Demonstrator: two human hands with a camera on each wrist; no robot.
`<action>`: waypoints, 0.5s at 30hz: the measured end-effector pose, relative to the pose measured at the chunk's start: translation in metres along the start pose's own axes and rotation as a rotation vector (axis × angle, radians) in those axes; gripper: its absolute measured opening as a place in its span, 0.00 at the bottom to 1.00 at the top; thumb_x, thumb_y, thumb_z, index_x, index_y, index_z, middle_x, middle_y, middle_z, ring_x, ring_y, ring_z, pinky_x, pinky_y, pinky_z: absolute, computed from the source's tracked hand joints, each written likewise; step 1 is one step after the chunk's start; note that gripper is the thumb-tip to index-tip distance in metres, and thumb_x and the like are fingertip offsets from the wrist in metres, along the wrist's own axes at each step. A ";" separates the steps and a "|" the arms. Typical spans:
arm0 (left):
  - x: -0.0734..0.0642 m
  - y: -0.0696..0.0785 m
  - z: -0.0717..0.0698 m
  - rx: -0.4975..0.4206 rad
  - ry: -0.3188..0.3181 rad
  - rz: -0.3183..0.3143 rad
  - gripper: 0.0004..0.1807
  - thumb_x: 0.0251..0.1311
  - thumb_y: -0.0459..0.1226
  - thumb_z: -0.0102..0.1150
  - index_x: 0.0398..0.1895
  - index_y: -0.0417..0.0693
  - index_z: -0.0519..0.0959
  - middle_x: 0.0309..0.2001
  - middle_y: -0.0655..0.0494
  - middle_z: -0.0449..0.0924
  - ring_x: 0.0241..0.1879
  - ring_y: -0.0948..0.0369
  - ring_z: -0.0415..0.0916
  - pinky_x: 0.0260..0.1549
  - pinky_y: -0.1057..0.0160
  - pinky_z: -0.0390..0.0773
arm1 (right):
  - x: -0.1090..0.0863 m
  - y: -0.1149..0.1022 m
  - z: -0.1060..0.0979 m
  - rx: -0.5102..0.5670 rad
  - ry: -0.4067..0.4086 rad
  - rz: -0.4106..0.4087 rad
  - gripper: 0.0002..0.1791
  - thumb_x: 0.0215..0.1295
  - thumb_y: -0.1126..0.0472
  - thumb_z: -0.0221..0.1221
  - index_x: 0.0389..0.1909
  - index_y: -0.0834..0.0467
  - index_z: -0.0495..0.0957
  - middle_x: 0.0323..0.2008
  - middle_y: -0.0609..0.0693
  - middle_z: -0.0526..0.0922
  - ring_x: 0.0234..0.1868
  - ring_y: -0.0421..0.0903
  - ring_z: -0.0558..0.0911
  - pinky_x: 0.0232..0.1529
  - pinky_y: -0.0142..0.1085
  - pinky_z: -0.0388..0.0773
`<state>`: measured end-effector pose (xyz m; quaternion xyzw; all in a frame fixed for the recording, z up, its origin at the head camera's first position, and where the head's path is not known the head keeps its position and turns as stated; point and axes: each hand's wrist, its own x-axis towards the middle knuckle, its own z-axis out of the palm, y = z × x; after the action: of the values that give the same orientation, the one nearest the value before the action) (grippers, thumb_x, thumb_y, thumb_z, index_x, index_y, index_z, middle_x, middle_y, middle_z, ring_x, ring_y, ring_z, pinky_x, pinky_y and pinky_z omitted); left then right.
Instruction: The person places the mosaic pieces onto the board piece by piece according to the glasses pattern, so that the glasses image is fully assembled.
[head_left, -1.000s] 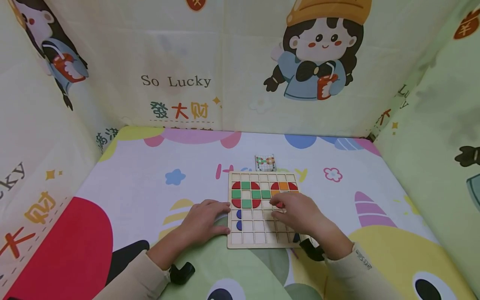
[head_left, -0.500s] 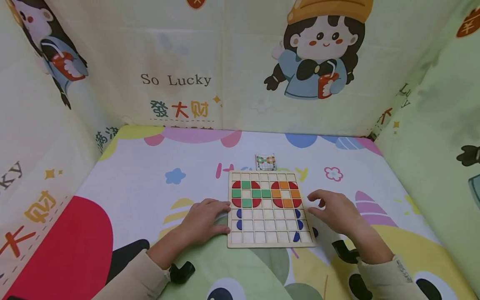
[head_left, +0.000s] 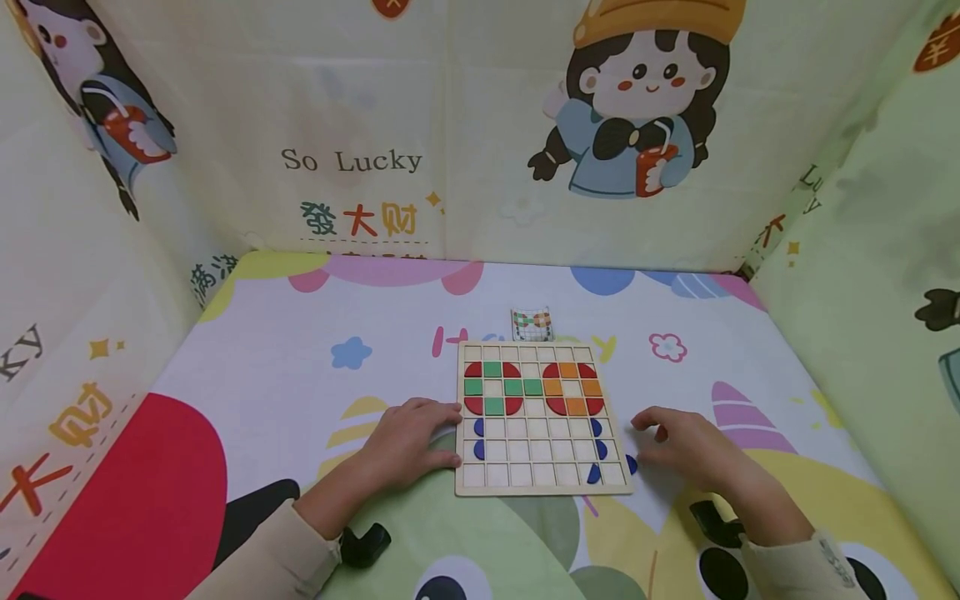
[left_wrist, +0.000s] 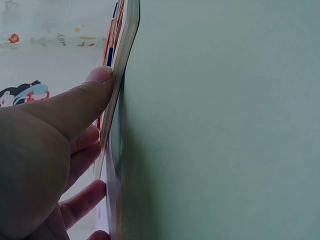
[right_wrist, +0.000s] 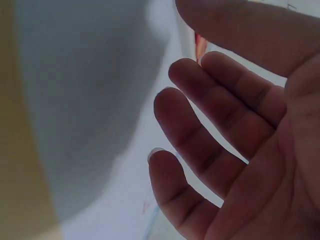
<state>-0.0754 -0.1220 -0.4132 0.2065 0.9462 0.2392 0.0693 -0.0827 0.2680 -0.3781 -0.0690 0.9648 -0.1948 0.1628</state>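
Note:
A wooden grid board lies flat on the table. On it, red quarter-round and green square pieces form a ring at the left, with one more green square beside it. Red and orange pieces form a ring at the right. Blue pieces sit near both lower sides. My left hand rests at the board's left edge; in the left wrist view its thumb touches the edge. Right of the board, my right hand is held with loosely bent fingers, near a loose blue piece. Its palm holds nothing in the right wrist view.
A small pattern card stands just behind the board. Printed cloth covers the tabletop, and patterned sheets hang at the back and sides. Black wrist mounts are on both wrists.
My right hand has moved off the board to the right, then slightly lower beside the loose blue piece, uncovering the red and orange ring. The left hand has stayed put.

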 end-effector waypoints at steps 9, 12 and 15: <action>0.000 0.000 0.000 0.003 0.002 -0.002 0.32 0.53 0.50 0.74 0.61 0.53 0.79 0.63 0.59 0.76 0.63 0.51 0.68 0.59 0.44 0.68 | -0.001 0.002 0.008 0.000 -0.014 -0.010 0.30 0.49 0.57 0.77 0.53 0.59 0.79 0.46 0.50 0.80 0.44 0.51 0.76 0.45 0.48 0.78; 0.000 0.000 0.000 0.003 0.002 -0.002 0.32 0.53 0.50 0.74 0.61 0.53 0.79 0.63 0.59 0.76 0.63 0.51 0.68 0.59 0.43 0.68 | -0.001 0.001 0.008 0.000 -0.012 -0.022 0.30 0.48 0.57 0.77 0.53 0.59 0.79 0.46 0.50 0.80 0.43 0.51 0.76 0.44 0.48 0.77; 0.000 0.000 0.000 0.002 0.001 -0.003 0.32 0.53 0.50 0.74 0.61 0.53 0.79 0.64 0.59 0.76 0.64 0.52 0.68 0.59 0.43 0.68 | -0.001 0.000 0.008 -0.008 -0.007 -0.034 0.29 0.49 0.57 0.77 0.52 0.59 0.79 0.45 0.50 0.81 0.43 0.51 0.76 0.44 0.48 0.78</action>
<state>-0.0753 -0.1218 -0.4132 0.2053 0.9468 0.2381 0.0690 -0.0790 0.2656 -0.3849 -0.0865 0.9637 -0.1935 0.1624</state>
